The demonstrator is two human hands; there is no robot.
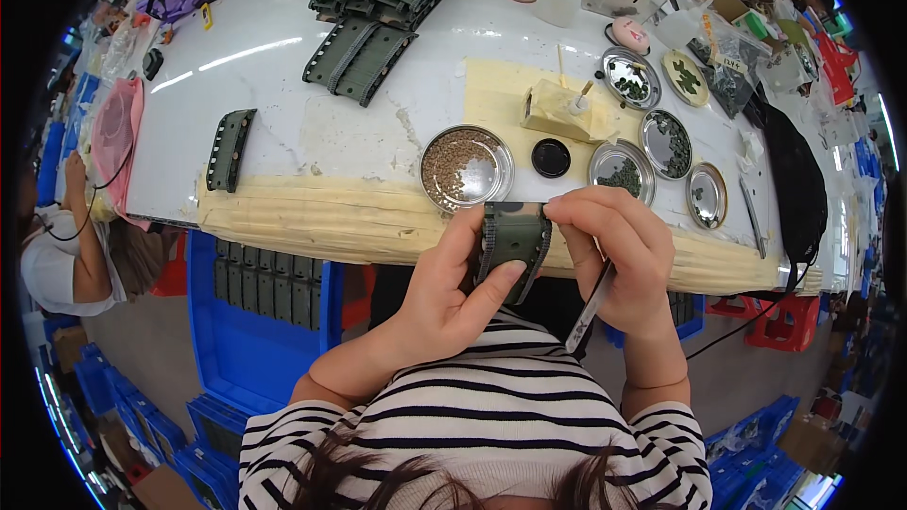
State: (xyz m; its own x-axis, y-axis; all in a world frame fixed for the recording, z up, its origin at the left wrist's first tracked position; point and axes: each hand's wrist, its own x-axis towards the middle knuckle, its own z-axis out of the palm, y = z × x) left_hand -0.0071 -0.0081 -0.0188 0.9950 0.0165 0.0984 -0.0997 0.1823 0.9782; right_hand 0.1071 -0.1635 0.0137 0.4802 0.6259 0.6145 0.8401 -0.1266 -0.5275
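I have the left hand [444, 297] clamped on a curved, dark-green plate with beaded edges [515, 244], its thumb pressing the lower face. The plate is in front of the table's yellow-taped edge [312, 231], near a round silver dish of tan granules [490, 179]. I see the right hand [624, 250] closed around a slim silver metal tool [590, 310] that slants downward, while its forefinger and thumb touch the plate's upper right corner.

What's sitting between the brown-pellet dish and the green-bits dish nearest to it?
In the head view, a round black disc lies between the brown-pellet dish and the green-bits dish.
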